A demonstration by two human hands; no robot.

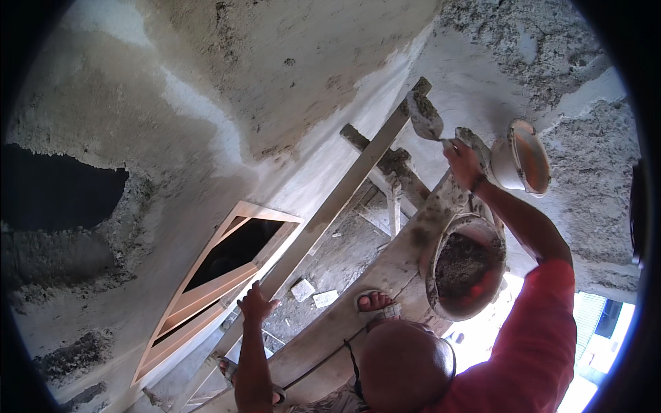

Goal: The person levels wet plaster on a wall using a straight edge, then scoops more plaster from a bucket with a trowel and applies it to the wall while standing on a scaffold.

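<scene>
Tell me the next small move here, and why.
Probably ease the trowel lightly along the upper end of the long board. The right hand holds the blade at or close by that end, though contact is unclear, while the left hand is on the board lower down and could help steady it.

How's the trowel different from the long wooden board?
The trowel is short; the board is much longer. The trowel has a broad, tapering blade; the board is a straight, narrow strip. In this view, the trowel's blade slants up to the left, the board up to the right.
</scene>
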